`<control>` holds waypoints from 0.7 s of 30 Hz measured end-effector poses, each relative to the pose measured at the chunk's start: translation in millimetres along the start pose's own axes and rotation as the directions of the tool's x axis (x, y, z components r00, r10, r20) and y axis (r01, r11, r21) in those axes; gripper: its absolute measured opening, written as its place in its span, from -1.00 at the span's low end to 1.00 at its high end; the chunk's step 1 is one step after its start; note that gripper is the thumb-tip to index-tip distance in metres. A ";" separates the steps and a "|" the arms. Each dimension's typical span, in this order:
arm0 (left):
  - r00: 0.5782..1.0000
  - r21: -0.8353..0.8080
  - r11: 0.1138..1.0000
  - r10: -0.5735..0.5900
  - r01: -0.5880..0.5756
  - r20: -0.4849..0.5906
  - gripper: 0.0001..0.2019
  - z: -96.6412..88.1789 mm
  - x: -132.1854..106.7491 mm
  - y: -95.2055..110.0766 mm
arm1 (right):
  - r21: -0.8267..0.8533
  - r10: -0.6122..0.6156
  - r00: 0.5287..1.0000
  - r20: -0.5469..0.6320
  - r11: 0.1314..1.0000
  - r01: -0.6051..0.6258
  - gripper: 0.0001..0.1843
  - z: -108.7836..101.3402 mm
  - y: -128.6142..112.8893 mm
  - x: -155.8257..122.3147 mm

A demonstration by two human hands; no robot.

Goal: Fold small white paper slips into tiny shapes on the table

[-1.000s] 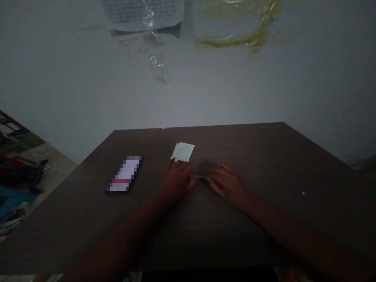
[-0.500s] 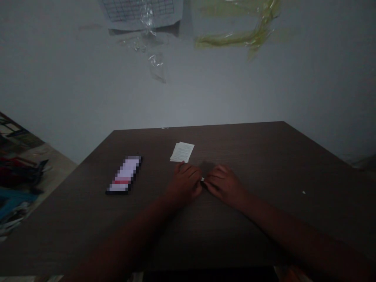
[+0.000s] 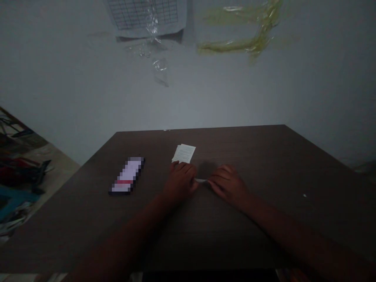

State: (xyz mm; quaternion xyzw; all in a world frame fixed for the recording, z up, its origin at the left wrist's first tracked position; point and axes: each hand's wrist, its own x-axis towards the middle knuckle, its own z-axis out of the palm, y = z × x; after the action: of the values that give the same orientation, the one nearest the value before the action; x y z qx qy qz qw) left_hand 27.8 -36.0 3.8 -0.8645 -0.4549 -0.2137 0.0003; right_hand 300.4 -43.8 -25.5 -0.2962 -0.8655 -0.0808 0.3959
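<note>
White strip [image 3: 201, 180] between left hand [image 3: 179, 181] and right hand [image 3: 228, 182], each pinching one end.

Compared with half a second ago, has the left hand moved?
Yes: judged against the phone, the left hand has shifted leftward, nearer to it.

The light reaching my camera is dim; I see a dark brown worktop [image 3: 264, 156], its far edge along a pale grey wall [image 3: 88, 82]. Above that edge I make out a gridded sheet [image 3: 141, 17] and yellowish tape [image 3: 232, 47]; past the left edge, a tan floor [image 3: 63, 159] carries clutter [image 3: 17, 170] too dark for me to identify.
</note>
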 end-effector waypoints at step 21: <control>0.980 -0.116 0.974 0.198 -0.193 0.031 -0.89 3.7 -3.4 -0.9 | 0.185 0.068 0.998 0.013 0.980 -0.069 -0.83 4.8 15.8 -9.0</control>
State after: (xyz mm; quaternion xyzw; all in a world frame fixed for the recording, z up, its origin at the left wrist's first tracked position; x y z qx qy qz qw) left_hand 26.7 -37.4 -1.1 -0.9079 -0.3549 -0.2198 -0.0369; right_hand 311.1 -33.2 -36.8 -0.2878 -0.8599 0.0149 0.4214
